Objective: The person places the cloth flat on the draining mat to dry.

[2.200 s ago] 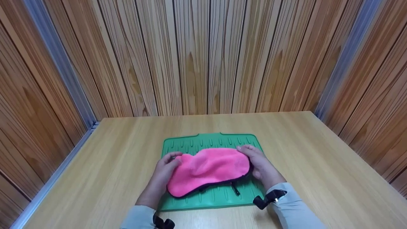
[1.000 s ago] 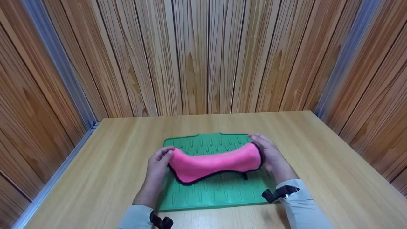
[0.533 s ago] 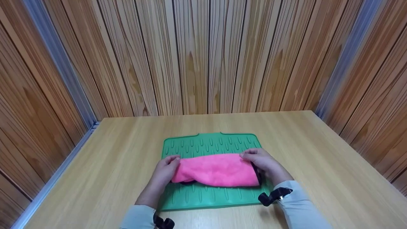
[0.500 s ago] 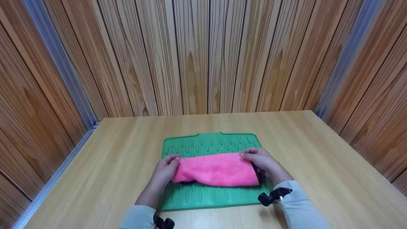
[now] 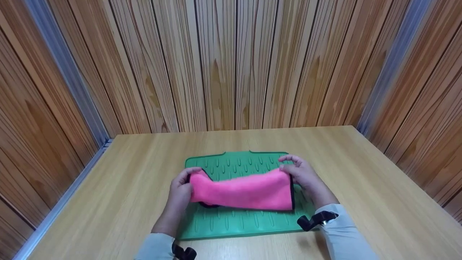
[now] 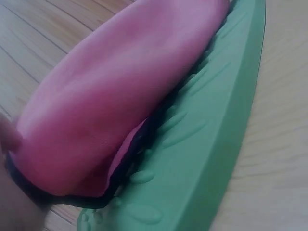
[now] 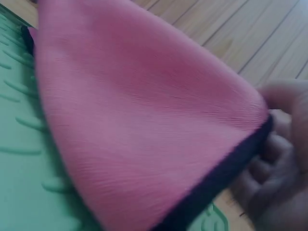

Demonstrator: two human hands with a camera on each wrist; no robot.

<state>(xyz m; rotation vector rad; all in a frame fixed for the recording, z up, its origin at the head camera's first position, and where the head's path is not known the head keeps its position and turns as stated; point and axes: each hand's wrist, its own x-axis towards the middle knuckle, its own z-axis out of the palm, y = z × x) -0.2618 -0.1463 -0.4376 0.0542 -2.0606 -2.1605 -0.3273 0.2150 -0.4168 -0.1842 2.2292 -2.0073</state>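
A pink cloth with black edging is stretched sideways between both hands over a green ridged mat. My left hand grips its left end between thumb and fingers. At the upper right corner, my right hand pinches the cloth with the thumb and a finger. The left wrist view shows the cloth bulging above the mat, its dark hem curling underneath. In the right wrist view the cloth hangs in a fold from the right hand. Its underside is hidden.
The mat lies flat on a light wooden table. Wood-plank walls enclose the table at the back and both sides. Metal strips run along the corners.
The cloth has gone from a broad rounded shape to a narrower folded band, turned over between frames. Over the last half second, its right end rose and my hands spread slightly apart.
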